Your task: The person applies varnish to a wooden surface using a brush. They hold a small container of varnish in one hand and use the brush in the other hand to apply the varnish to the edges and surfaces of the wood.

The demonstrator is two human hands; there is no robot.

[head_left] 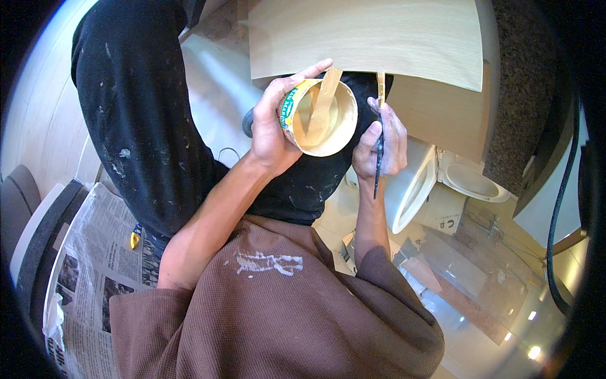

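My left hand (276, 123) is wrapped round a round tub (344, 140) with a yellow and green label, tilted so its inside shows. Cream-coloured paint lies in it, and a flat wooden stirring stick (326, 104) leans across it with its end past the rim. To the right, my right hand (383, 142) grips a thin paintbrush (380, 148) by its dark handle, fingers closed. The brush's bristles point up and meet the lower edge of a pale wood-grain panel (372, 38); whether they touch it I cannot tell.
Below the panel is a tan board (435, 114). A white toilet (413, 189) with its lid (473, 177) stands at the right, near flat sheets (467, 265) on the floor. Newspaper (95, 265) covers a surface at the left. A black cable (555, 221) hangs at the far right.
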